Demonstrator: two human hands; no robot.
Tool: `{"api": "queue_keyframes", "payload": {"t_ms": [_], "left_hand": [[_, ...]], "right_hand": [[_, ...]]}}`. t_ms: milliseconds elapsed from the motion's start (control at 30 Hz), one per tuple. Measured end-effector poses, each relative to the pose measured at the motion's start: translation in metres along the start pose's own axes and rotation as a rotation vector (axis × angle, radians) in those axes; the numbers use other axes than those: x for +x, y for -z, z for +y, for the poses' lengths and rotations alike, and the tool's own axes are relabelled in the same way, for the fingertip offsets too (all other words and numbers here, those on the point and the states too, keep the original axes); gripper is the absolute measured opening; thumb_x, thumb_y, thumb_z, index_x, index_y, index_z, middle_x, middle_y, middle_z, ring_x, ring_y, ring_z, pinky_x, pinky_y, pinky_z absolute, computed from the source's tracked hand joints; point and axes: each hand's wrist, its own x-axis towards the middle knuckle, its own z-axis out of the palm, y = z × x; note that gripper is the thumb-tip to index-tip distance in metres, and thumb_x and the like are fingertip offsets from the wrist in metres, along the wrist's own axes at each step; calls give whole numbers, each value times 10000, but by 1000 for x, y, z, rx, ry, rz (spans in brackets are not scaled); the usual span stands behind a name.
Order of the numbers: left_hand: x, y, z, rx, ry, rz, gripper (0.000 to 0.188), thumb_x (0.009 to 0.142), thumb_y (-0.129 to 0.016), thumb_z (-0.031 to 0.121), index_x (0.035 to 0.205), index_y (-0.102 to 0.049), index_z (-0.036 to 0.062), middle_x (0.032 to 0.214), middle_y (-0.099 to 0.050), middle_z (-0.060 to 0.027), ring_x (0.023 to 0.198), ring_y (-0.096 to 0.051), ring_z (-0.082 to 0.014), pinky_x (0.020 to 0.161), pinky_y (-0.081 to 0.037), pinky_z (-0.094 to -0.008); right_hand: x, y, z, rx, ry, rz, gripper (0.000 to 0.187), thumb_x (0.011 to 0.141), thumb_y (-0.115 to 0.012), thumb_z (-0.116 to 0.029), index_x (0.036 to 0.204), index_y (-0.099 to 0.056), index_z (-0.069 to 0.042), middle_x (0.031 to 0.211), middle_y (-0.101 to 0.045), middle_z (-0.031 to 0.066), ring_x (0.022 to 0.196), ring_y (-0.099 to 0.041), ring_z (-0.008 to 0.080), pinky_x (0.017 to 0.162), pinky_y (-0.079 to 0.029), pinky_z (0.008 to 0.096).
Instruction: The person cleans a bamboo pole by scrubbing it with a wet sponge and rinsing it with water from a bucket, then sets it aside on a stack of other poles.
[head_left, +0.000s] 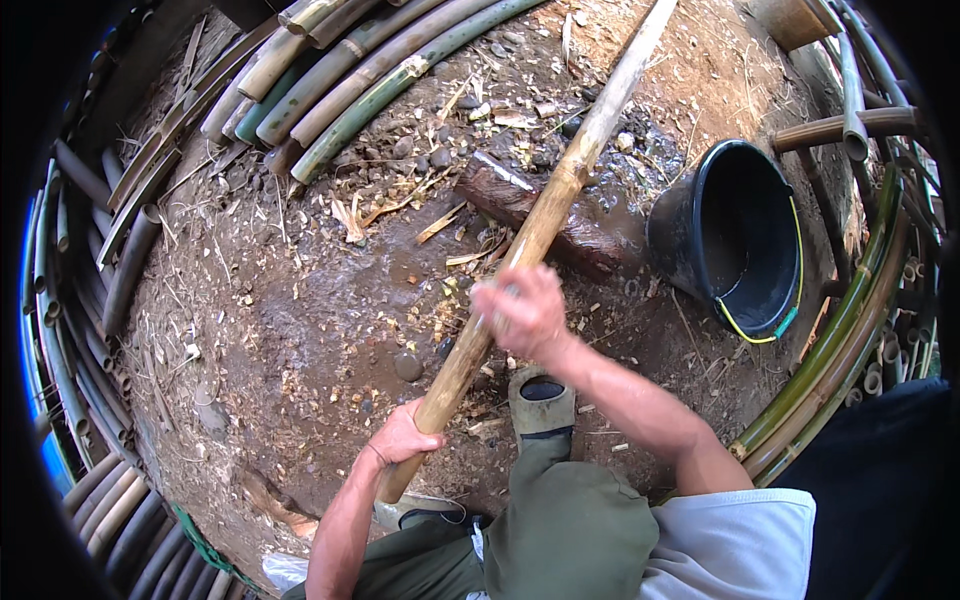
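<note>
One bamboo pole [562,190] ran slanted over the dark log [492,190] — my left hand [403,436] wrapped round its near end, my right hand [527,314] curled on it farther up, blurred; couldn't tell if it gripped. Black bucket [682,235] sat right.

A long, tan bamboo pole [557,200] slants over a dark log [494,191].

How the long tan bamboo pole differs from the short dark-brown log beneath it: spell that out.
The bamboo pole is pale tan; the log is much darker. The pole is far longer than the log. The left hand grips the pole, while the log lies on the ground. Both are elongated.
</note>
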Motion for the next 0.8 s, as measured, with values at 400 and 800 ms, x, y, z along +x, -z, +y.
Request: {"api": "queue_keyframes", "payload": {"t_ms": [400,800], "left_hand": [[14,6,5,-139,-22,-164,437,752,-769,41,1146,-583,15,853,-675,-71,724,-655,-151,662,-553,-326],[-145,99,-86,823,18,146,615,628,-820,402,1153,-681,115,1091,-560,-183,1054,-552,-356,940,-460,-445]], "right_hand": [[30,-3,45,-220,-290,-9,103,848,-736,-228,837,-726,-126,905,-573,83,810,-505,240,687,-397,374],[36,205,84,429,-591,-121,324,1035,-458,-131,1209,-657,56,1236,-625,130,1174,-566,230,1075,-389,356]]}}
